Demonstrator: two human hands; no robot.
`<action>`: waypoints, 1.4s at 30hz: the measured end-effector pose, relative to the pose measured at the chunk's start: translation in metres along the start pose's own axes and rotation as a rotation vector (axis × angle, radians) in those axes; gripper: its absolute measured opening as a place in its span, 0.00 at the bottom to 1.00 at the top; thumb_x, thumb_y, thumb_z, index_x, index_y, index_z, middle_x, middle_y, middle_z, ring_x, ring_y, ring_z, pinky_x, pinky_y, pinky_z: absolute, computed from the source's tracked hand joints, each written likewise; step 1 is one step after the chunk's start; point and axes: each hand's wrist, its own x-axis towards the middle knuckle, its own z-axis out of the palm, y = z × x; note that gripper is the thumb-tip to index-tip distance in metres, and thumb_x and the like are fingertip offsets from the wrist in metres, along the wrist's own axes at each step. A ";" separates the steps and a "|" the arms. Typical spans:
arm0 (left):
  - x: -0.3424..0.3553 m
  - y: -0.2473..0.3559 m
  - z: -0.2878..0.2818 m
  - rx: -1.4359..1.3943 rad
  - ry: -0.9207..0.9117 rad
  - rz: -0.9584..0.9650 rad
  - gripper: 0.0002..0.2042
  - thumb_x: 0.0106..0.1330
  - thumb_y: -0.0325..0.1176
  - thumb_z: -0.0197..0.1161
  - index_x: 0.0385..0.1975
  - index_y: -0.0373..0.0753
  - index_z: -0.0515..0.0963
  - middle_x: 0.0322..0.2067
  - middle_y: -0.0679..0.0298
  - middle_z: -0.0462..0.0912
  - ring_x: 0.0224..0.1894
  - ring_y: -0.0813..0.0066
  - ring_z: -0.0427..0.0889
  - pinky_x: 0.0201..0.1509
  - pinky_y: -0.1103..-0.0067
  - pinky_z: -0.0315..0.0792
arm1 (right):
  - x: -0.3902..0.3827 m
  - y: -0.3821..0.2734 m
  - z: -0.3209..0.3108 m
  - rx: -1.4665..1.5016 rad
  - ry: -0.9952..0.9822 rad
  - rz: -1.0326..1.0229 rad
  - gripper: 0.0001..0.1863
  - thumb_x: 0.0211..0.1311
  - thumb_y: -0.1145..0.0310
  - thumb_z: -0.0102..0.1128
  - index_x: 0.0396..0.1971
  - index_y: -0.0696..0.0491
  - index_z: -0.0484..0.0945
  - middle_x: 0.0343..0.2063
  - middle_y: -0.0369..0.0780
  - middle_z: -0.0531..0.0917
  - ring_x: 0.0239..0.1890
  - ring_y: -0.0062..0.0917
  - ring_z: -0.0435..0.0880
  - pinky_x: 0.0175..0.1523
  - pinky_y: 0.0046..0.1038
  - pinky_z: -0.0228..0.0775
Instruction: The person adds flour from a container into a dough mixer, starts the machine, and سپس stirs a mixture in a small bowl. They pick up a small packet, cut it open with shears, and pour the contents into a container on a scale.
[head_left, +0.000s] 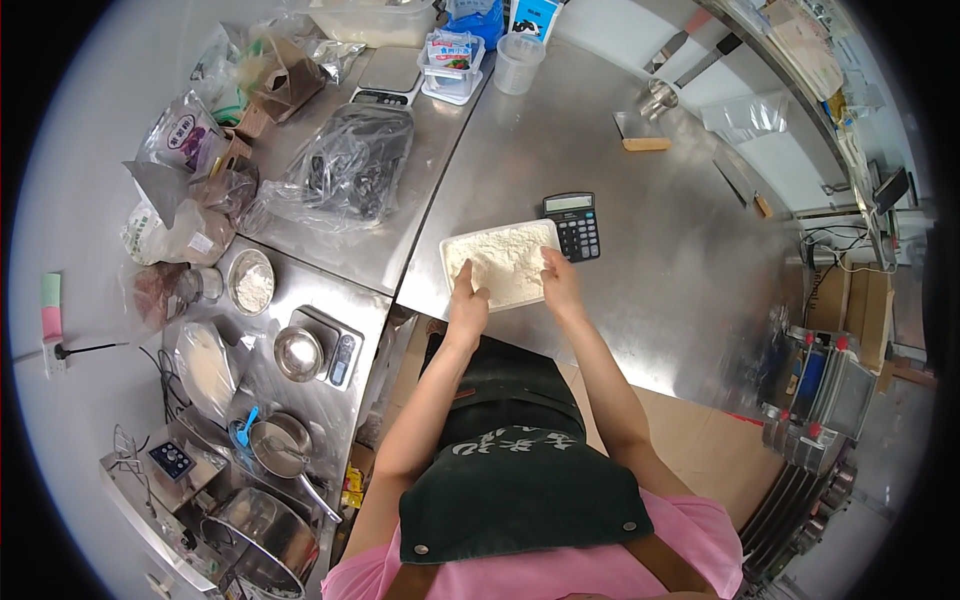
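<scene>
Both my hands hold a white rectangular tray filled with pale, loose flour-like powder, over the near edge of the steel table. My left hand grips the tray's near left part, its fingertips over the powder. At the right side, my right hand is closed on the rim, thumb inside. The undersides of both hands are hidden. Just beyond the tray's right end, a black calculator lies on the table.
A plastic-covered black object lies on the left table, near a scale. Closer are a powder bowl, a metal bowl on another scale, and a saucepan. A scraper and a knife lie right.
</scene>
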 end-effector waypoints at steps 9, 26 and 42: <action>0.039 -0.036 0.019 -0.101 0.005 -0.018 0.30 0.62 0.22 0.50 0.68 0.31 0.58 0.48 0.59 0.72 0.41 0.77 0.70 0.44 0.83 0.67 | 0.024 0.019 0.012 0.205 -0.076 0.374 0.27 0.56 0.79 0.49 0.60 0.58 0.70 0.44 0.38 0.77 0.40 0.23 0.77 0.42 0.22 0.68; 0.027 -0.014 -0.013 0.442 -0.032 0.391 0.29 0.57 0.18 0.47 0.64 0.28 0.63 0.62 0.37 0.66 0.66 0.43 0.64 0.70 0.67 0.60 | -0.010 -0.016 0.000 -0.750 -0.209 -0.587 0.20 0.49 0.85 0.52 0.44 0.57 0.81 0.53 0.43 0.79 0.65 0.43 0.67 0.69 0.44 0.56; 0.064 -0.013 -0.003 0.605 -0.028 0.275 0.26 0.59 0.20 0.48 0.61 0.27 0.67 0.55 0.36 0.72 0.60 0.42 0.70 0.67 0.64 0.63 | 0.050 0.039 0.007 0.016 -0.209 0.327 0.26 0.52 0.78 0.48 0.55 0.63 0.70 0.36 0.44 0.79 0.37 0.26 0.76 0.41 0.28 0.68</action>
